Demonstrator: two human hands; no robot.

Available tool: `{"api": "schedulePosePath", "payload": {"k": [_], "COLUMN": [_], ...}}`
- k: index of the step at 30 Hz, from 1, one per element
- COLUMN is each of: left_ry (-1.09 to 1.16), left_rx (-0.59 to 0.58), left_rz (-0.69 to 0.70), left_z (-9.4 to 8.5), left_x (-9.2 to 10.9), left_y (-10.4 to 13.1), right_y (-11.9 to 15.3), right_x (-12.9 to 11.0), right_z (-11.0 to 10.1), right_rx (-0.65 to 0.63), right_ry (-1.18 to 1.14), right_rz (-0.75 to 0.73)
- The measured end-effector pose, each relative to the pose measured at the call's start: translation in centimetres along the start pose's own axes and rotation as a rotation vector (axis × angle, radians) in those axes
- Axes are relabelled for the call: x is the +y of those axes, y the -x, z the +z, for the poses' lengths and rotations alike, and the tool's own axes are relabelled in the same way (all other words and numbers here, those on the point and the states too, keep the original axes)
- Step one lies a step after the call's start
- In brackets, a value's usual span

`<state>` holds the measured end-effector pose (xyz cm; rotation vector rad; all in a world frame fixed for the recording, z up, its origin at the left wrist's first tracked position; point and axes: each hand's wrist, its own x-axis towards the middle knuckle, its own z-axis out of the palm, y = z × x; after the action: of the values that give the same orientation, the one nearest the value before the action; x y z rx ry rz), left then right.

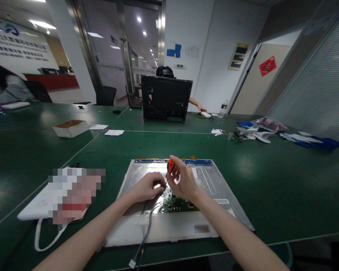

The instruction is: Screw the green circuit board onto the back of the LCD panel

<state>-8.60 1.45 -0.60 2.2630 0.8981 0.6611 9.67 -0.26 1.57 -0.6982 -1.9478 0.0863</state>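
Note:
A flat metal display panel (127,230) lies in front of me with a blue strip board (151,161) along its far edge. On its middle sits a green circuit board (175,205), partly covered by my hands. My right hand (185,182) grips an orange and black screwdriver (171,165), its shaft slanting down toward the board. Close to the tip, my left hand (148,187) has thumb and fingers pinched together; what is between them is too small to make out. A grey cable (149,227) runs from the board past the panel's near edge, ending in a white connector.
On the left are a white device with a cable (36,205) and a blurred pinkish thing. An open box (70,128) and papers lie farther off. A black monitor housing (167,98) stands opposite, a person behind it. Bags and loose parts (267,126) lie right.

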Motion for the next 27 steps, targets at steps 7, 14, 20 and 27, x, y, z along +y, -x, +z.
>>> {"api": "schedulePosePath", "payload": {"k": [7,14,20,27], "left_ry": [0.007,0.026,0.026,0.019], "left_rx": [0.006,0.012,0.003,-0.002], "left_rz": [0.010,0.031,0.024,0.000], "left_z": [0.06,-0.03,0.03,0.11], "left_x": [-0.14,0.00,-0.21,-0.29], "left_y": [0.03,0.02,-0.04,-0.01], "right_y": [-0.11,-0.26,-0.25,-0.42], "right_x": [0.04,0.07,0.07,-0.05], "right_z": [0.15,0.02,-0.16,-0.21], "right_rx": [0.028,0.013,-0.041,-0.058], "right_ry": [0.043,0.060,0.010,0.016], "right_rz": [-0.003,-0.004,0.013,0.082]}}
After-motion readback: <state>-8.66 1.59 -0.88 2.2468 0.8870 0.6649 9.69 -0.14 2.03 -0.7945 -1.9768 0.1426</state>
